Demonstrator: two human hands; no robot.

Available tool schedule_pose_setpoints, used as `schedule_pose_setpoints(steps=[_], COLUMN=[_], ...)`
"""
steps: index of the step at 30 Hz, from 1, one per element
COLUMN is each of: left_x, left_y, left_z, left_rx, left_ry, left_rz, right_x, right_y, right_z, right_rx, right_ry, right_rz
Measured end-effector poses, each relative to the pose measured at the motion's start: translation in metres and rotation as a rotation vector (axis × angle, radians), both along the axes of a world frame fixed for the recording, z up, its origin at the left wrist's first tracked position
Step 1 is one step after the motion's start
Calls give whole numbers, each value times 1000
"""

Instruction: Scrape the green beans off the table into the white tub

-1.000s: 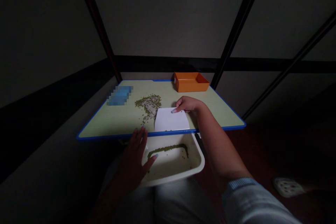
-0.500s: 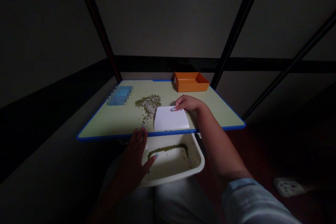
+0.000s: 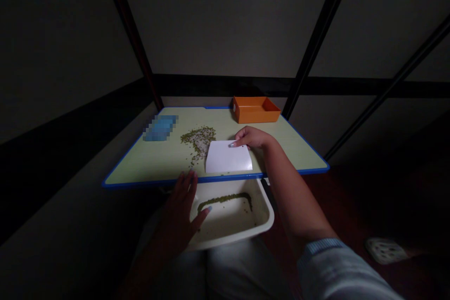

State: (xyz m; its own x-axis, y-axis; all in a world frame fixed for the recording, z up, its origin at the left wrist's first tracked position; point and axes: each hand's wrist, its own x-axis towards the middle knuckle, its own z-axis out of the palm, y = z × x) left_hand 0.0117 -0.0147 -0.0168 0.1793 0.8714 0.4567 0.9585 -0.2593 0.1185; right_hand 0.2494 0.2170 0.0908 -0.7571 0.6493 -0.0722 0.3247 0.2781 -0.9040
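Observation:
My right hand pinches the far edge of a white flat scraper card that rests on the pale green table, just right of a scattered pile of small green beans. My left hand grips the left rim of a white basin held below the table's near blue edge. A strip of green beans lies inside the basin.
An orange tray stands at the table's far right corner. A blurred blue object lies at the far left. Dark frame poles rise behind the table. A pale shoe-like object lies on the floor at right.
My right hand has slid the white card a little away from the near edge and slightly left, closer to the bean pile. My left hand and the basin have stayed put.

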Motion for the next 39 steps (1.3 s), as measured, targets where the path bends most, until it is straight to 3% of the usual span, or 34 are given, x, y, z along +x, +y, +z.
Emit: schedule_pose_setpoints(steps=[5,15,21,25,32,36,39], left_x=[0,0,-1,0,0,0,1], left_y=[0,1,2,2,1,1,1], left_z=[0,-1,-4,-3,-1,0,2], left_rx=[-6,-12,0,5,-12,-12,-15], left_ry=[5,-10,-12,-16,-18,-17,-20], left_rz=[3,4,3,-6,0,-3,-5], right_x=[0,-4,-5,-4,-6,-6,-6], right_y=[1,2,2,2,8,12,11], right_z=[-1,-3,-6,-6,-4,-5,-6], right_rx=[9,5,-12,-29,34,44,73], right_ry=[-15,-105,-34,118,537,578,507], right_rz=[-14,88,73,-40,-401,-559,-542])
